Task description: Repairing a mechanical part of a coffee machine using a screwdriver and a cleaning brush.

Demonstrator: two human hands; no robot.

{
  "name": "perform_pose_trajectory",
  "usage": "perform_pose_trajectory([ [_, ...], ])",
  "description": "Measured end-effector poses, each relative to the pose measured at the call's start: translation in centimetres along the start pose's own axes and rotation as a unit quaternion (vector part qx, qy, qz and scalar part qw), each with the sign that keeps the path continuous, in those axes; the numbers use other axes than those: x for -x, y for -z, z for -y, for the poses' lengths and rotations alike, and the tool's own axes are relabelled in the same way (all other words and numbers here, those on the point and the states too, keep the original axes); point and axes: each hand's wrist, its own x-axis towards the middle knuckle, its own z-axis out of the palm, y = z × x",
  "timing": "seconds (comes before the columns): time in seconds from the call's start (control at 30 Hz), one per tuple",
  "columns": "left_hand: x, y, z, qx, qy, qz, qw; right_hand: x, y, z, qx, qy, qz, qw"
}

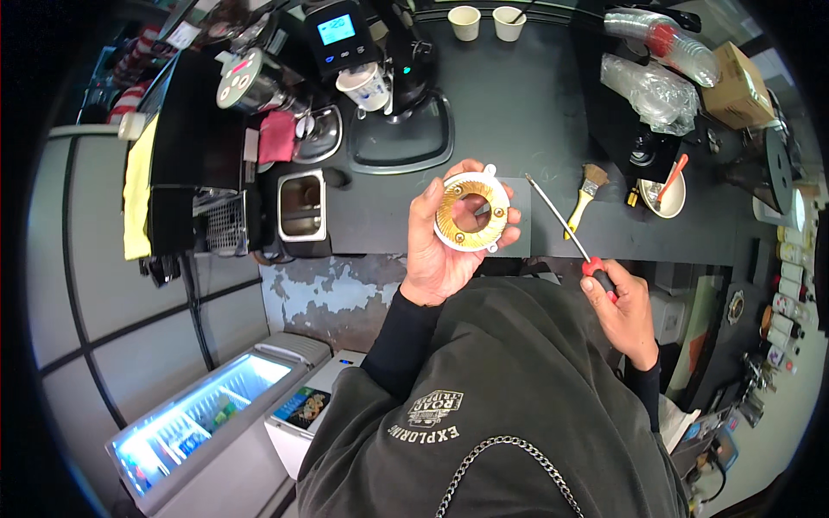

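My left hand [436, 255] grips a coffee grinder burr [449, 226], a gold toothed ring set in a white carrier with small screws around its face. Its round centre hole shows part of my fingers behind it. To the right, my right hand [626, 312] is closed around the red and black handle of a screwdriver [560, 216]. The long metal shaft points up and left over the counter, its tip apart from the burr. Just right of the shaft lies a brush [585, 203] with a yellow handle and brown bristles.
A dark counter [527, 112] runs across in front of me. On it stand a coffee grinder [406, 78] with a lit screen, two paper cups [465, 23], a white bowl [672, 197] and a plastic-wrapped stack [648, 91]. A steel container [302, 205] sits at the left.
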Motion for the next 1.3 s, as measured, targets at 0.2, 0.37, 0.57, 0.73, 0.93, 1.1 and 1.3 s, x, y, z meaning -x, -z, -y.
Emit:
perform_pose_trajectory([
  [0.2,-2.6,1.2,-1.5,-0.023,0.067,0.016,0.997,1.0,-1.9,0.8,-0.018,-0.088,-0.058,0.994],
  [0.37,-4.1,3.1,-1.2,0.032,0.121,0.013,0.992,1.7,-2.4,1.1,-0.010,-0.117,-0.113,0.987],
  [0.57,-5.4,7.2,1.0,-0.135,0.146,-0.111,0.974,3.6,-2.0,-0.7,-0.016,-0.138,-0.161,0.977],
  [0.73,-5.7,10.7,2.5,-0.090,0.201,-0.148,0.964,4.6,-0.1,-1.4,-0.011,-0.155,-0.146,0.977],
  [0.93,-4.2,12.4,4.9,-0.099,0.123,-0.179,0.971,5.6,2.9,-4.0,-0.018,-0.114,-0.126,0.985],
  [1.1,-4.0,12.4,7.3,-0.151,0.009,-0.201,0.968,6.0,6.8,-5.9,-0.012,-0.117,-0.089,0.989],
  [1.3,-4.0,13.9,10.5,-0.315,-0.160,-0.246,0.903,6.1,10.3,-8.3,-0.010,-0.078,-0.044,0.996],
])
